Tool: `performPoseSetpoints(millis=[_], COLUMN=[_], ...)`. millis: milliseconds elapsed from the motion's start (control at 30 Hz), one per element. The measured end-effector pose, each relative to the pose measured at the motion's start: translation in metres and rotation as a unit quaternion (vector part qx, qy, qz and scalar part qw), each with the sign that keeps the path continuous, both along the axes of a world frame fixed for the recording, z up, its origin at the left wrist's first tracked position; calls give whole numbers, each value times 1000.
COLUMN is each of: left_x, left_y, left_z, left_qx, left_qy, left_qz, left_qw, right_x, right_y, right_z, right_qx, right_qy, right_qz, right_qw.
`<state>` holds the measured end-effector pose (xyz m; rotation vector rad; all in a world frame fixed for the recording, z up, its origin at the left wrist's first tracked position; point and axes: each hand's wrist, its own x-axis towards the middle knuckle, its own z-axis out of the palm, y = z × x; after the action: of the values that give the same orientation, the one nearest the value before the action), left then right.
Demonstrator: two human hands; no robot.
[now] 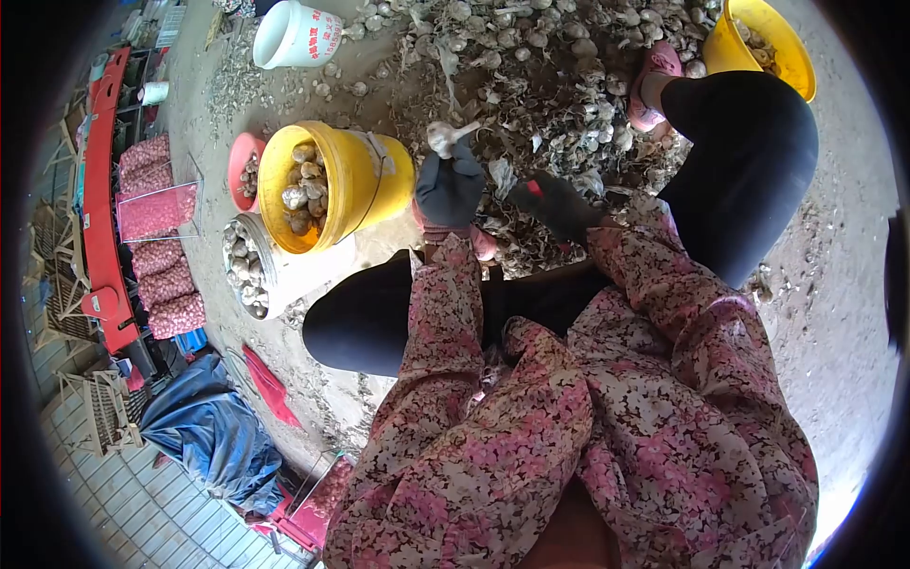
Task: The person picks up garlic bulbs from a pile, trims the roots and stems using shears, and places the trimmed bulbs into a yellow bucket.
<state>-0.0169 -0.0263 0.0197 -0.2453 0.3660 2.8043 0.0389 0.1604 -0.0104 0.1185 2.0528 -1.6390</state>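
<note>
My left hand point(449, 194), in a dark glove, is closed on a whitish garlic bulb point(442, 139), whose dry stem points right. To its right, my right hand point(559, 207), also in a dark glove, hovers low over the loose garlic heap point(569, 104). A small red patch shows near its fingertips. Its fingers look curled, and whatever they may hold is hidden. Left of my left hand, a yellow bucket point(379, 185) holds several garlic bulbs and tilts toward me in view.
A white bucket of garlic point(275, 275) and a pink bucket point(239, 163) stand beside the yellow one. A white bucket with red writing point(284, 38) stands farther off. Another yellow bucket point(791, 43) is at upper right. Red machinery point(100, 199) and pink net sacks point(156, 270) line the left.
</note>
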Motion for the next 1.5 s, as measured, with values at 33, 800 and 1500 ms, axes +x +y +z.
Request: performPoseSetpoints(millis=[33, 800, 1500], left_x=[2, -195, -88], left_y=[4, 27, 20], left_z=[5, -76, -62], left_qx=[-3, -541, -490], left_qy=[-2, 70, 95], left_qz=[-2, 58, -14], left_qw=[1000, 836, 866], right_x=[-1, -43, -79], right_y=[2, -42, 6], right_z=[16, -46, -20], right_qx=[-18, -372, 138], right_qy=[14, -280, 124], right_qz=[22, -357, -115], right_qw=[999, 810, 976])
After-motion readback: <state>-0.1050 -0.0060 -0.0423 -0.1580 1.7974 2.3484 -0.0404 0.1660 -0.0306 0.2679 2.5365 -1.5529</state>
